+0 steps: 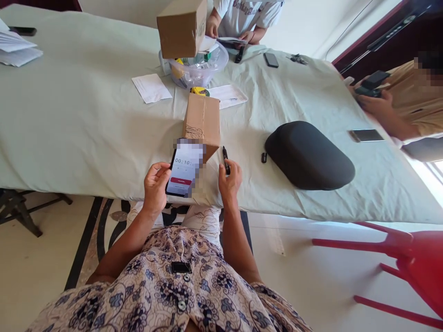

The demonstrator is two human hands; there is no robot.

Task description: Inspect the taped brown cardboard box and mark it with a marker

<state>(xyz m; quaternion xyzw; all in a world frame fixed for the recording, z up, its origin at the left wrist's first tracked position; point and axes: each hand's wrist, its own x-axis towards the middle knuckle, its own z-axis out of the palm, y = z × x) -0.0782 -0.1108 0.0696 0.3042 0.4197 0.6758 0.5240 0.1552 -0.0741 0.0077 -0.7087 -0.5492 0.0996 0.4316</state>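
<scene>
My left hand [155, 184] grips a black smartphone [182, 173] by its left edge, and the screen shows a timer. My right hand [229, 180] is closed around a black marker pen [225, 159] whose tip points away from me. Both hands hover at the near edge of the table, covered in a pale green cloth [86, 138]. Just beyond the phone a small cardboard box [202, 121] lies on the cloth. To the right of the pen a small black pen cap [264, 157] rests on the cloth.
A black rounded case [308, 154] lies right of the cap. Farther off stand a clear bowl [207, 69] of small items, a second cardboard box [182, 27], paper slips [151, 87] and phones. One person sits across, another at right. A red chair [408, 267] stands near right.
</scene>
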